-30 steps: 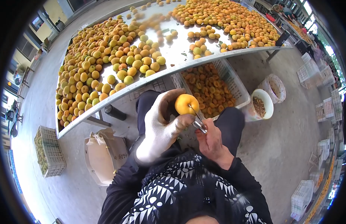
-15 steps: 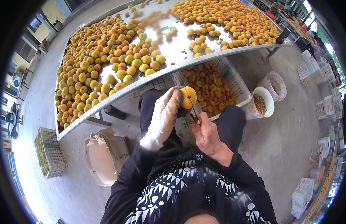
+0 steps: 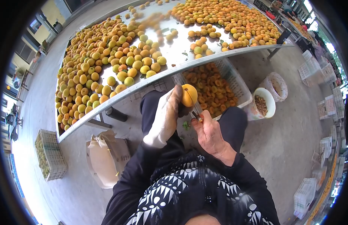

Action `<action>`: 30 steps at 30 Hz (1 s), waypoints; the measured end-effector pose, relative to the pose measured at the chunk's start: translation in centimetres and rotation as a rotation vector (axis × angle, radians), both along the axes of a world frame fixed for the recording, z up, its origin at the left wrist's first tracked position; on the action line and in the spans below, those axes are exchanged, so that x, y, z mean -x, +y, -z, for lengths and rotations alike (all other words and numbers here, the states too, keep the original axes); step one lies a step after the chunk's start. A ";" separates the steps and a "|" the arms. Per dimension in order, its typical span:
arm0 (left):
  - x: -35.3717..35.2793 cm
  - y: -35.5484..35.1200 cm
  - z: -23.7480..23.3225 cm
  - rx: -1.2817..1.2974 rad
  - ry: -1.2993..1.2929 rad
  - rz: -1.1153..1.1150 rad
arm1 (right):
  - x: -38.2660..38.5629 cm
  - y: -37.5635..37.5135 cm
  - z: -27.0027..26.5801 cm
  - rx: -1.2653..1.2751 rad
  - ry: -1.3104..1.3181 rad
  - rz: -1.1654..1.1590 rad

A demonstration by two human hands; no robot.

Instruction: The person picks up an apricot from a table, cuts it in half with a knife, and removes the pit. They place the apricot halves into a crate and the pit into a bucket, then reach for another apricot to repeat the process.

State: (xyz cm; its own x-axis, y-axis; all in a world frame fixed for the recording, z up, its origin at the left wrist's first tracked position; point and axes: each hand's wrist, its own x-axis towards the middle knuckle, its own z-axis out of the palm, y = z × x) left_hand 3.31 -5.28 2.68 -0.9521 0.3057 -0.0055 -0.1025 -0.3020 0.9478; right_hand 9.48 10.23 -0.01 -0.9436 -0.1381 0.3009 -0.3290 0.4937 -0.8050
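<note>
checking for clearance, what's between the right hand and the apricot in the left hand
In the head view, the small metal tool gripped by the right hand lies between that hand and the apricot.

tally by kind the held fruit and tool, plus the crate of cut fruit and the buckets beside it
Held fruit: 1
Held tool: 1
Crate: 1
Buckets: 2
Total: 5

The top (image 3: 164, 193) was black with white triangles and dots, the sleeves (image 3: 251, 182) black, the trousers (image 3: 236, 122) dark, and the left hand (image 3: 164, 118) gloved in stained white.
</note>
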 end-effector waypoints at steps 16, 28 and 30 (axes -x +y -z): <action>-0.3 0.0 -0.6 -0.111 -0.157 0.035 | 0.3 0.7 -0.1 -0.226 0.138 0.021; -0.8 1.7 -0.7 -0.007 -0.011 -0.109 | 0.1 0.8 0.0 -0.233 0.095 0.062; -0.9 1.4 -0.7 -0.011 -0.008 -0.158 | 0.3 0.8 -0.1 -0.241 0.076 0.050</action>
